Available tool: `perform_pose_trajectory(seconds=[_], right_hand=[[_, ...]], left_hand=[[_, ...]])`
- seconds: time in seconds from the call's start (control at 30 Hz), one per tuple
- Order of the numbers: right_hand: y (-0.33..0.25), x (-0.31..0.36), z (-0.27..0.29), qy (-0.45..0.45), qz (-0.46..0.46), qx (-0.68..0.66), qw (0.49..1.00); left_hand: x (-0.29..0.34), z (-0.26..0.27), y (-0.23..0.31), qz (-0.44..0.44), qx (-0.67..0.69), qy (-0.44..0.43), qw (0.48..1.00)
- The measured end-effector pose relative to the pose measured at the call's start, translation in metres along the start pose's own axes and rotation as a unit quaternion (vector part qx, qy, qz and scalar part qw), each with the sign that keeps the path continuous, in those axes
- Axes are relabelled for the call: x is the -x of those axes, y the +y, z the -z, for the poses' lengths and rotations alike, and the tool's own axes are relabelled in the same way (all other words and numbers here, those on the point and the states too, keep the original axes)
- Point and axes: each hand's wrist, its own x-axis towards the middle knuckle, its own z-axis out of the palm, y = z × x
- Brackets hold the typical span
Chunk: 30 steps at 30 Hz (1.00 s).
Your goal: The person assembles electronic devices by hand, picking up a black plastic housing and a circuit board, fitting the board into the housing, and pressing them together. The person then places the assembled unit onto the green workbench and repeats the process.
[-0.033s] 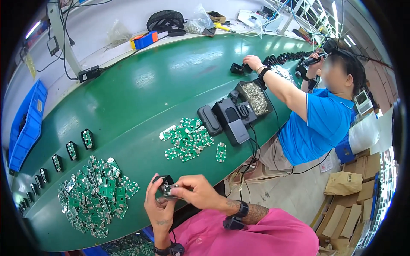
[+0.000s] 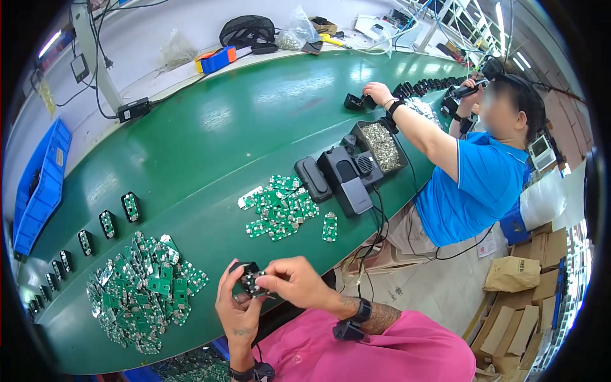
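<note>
Above the near edge of the bench, my left hand [image 2: 237, 307] is closed around a small black plastic housing [image 2: 249, 268]. A small circuit board [image 2: 252, 282] sits at the housing's mouth, pinched by the thumb and fingers of my right hand [image 2: 294, 281]. My fingers partly hide both parts, so how deep the board sits I cannot tell. To the left lies a large heap of green circuit boards [image 2: 143, 290]. A smaller pile of boards [image 2: 280, 207] rests beyond my hands, with a single board [image 2: 329, 226] beside it.
A row of black housings with boards [image 2: 107, 224] runs along the left of the green bench [image 2: 210, 165]. A blue bin [image 2: 43, 184] stands far left. Black devices [image 2: 344, 175] and a box of small metal parts [image 2: 382, 145] stand right, near a co-worker in blue [image 2: 484, 178].
The circuit board has turned in my right fingers and now shows more of its face against the housing. My right hand has shifted slightly up.
</note>
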Motion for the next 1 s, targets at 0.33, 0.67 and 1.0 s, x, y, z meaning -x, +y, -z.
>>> perform_pose_trajectory(seconds=[0.33,0.67,1.0], right_hand=[[-0.023,0.005,0.001,-0.037,0.102,0.162,0.981],[-0.011,0.007,-0.007,0.006,0.174,0.165,0.971],[-0.003,0.004,-0.015,0.1,0.224,0.301,0.922]], left_hand=[[0.001,-0.004,-0.012,-0.095,-0.124,0.106,0.982],[0.004,-0.009,-0.001,-0.044,-0.068,0.109,0.991],[-0.001,-0.003,0.006,-0.004,0.066,0.044,0.997]])
